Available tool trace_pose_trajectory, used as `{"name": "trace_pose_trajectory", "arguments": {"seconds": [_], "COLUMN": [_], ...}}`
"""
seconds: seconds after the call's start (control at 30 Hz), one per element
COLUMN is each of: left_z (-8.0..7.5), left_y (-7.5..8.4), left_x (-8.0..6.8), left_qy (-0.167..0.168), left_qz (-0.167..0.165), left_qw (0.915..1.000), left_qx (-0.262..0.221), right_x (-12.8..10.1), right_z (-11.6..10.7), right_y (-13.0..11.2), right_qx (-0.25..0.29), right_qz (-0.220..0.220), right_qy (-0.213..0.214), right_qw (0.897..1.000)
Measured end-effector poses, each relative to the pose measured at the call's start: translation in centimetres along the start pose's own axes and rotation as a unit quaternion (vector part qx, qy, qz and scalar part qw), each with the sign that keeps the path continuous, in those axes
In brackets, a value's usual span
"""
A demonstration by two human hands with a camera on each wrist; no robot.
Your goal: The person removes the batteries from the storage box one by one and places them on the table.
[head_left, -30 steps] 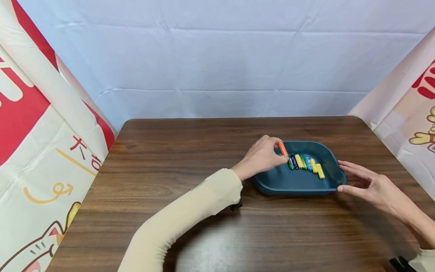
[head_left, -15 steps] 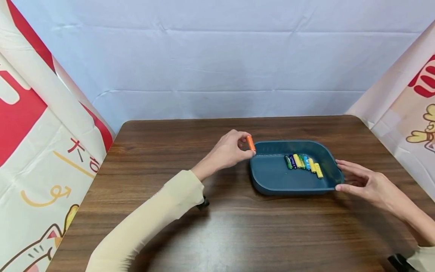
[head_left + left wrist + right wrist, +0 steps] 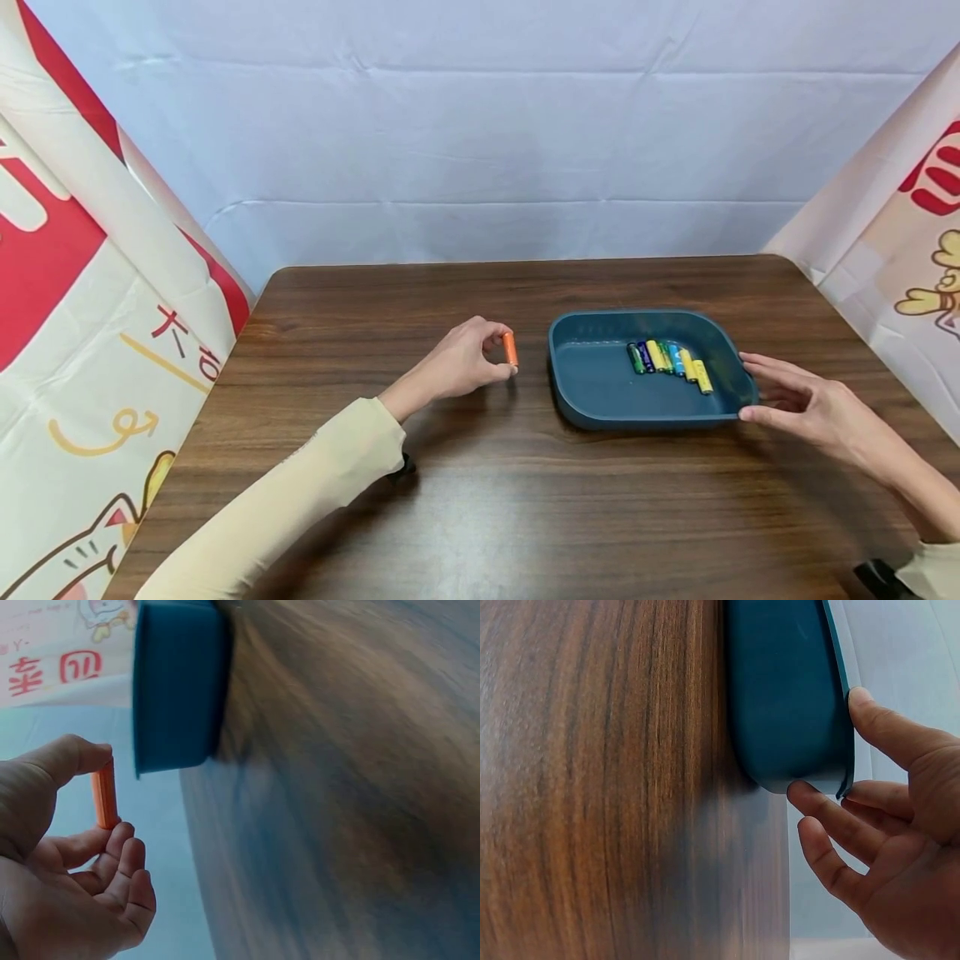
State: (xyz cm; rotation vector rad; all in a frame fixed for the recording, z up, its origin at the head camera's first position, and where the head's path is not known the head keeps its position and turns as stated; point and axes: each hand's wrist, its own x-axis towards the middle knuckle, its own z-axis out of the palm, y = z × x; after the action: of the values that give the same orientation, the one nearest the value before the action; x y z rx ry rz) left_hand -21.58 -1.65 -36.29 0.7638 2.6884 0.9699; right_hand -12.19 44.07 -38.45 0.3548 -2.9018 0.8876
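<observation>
My left hand (image 3: pixel 461 360) pinches an orange battery (image 3: pixel 510 348) end to end between thumb and forefinger, to the left of a dark teal tray (image 3: pixel 600 387). The left wrist view shows that battery (image 3: pixel 106 796) upright, thumb at one end and fingertip at the other, the remaining fingers loosely bent. My right hand (image 3: pixel 821 408) rests against the tray's right end. Its thumb touches the rim near the front corner while relaxed fingers lie along the end wall (image 3: pixel 791 735). Inside the tray, several batteries (image 3: pixel 670 361) in green, dark blue, yellow and light blue lie side by side.
A brown wood-grain table (image 3: pixel 465 533) carries the tray on its right half. Behind it hangs a pale cloth (image 3: pixel 480 133). Printed cloths hang at the left (image 3: pixel 112 400) and right sides.
My left hand has carried the orange battery leftward out over the tray's left rim, then lower beside the tray. The right hand stays at the tray's right end.
</observation>
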Motion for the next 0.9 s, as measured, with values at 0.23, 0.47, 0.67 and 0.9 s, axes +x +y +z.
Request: {"name": "trace_pose_trajectory", "arguments": {"seconds": [0.23, 0.47, 0.67, 0.9], "left_z": [1.6, 3.2, 4.2, 4.3], "left_y": [-1.1, -2.4, -3.1, -3.0], "left_x": [0.4, 0.8, 0.9, 0.9], "left_qy": [-0.022, -0.028, -0.018, -0.017], "left_qz": [-0.007, -0.007, -0.015, -0.019], "left_qw": [0.9996, 0.9982, 0.9959, 0.9954], "left_qx": [0.015, 0.053, 0.087, 0.092], "right_x": [-0.1, -0.1, -0.2, -0.2], "right_z": [0.0, 0.0, -0.1, -0.1], "right_y": [0.1, 0.0, -0.2, -0.2], "right_qx": [0.004, 0.000, -0.008, -0.007], "right_qz": [-0.007, -0.004, 0.000, -0.002], "right_qy": [0.009, 0.002, -0.006, -0.007], "right_qw": [1.000, 1.000, 1.000, 1.000]}}
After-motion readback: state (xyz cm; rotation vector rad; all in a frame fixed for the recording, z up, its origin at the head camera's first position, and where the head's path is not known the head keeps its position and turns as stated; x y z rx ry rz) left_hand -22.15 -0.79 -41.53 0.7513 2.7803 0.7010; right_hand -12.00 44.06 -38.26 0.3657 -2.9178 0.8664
